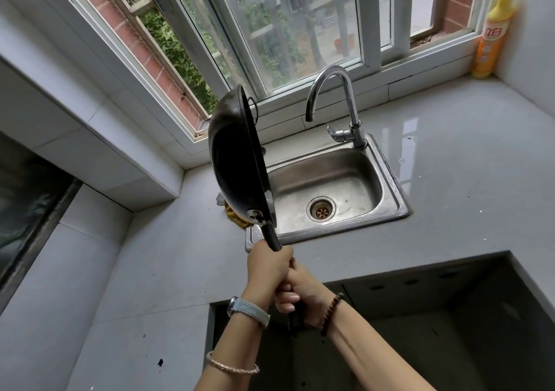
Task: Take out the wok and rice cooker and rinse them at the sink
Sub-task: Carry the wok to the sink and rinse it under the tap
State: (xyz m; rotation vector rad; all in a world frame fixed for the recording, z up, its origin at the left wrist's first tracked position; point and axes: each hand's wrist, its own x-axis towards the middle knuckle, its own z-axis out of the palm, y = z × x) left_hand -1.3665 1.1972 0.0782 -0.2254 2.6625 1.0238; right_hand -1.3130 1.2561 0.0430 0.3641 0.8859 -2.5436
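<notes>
A grey-tiled kitchen corner was seen, its pale countertop (450, 165) run beneath a wide barred window (270, 30). A steel sink (345, 165) was set into the counter, with a dark square recess (420, 315) cut nearer the viewer. The black wok (234, 156) was held in the air, tipped on edge with its open face turned towards the basin, above the sink's left rim and left of the curved faucet (330, 73). Its long axis was laid from the hands up and away, the bowl beyond the hands and slightly left.

The handle (271, 236) was gripped by both hands, fingers curled round it. The left hand (270, 267) was placed higher, nearer the bowl; the right hand (300, 288) was wrapped just below, touching it. A swing to the right was judged necessary to bring the bowl under the spout and over the drain (320, 208). No rice cooker was visible.
</notes>
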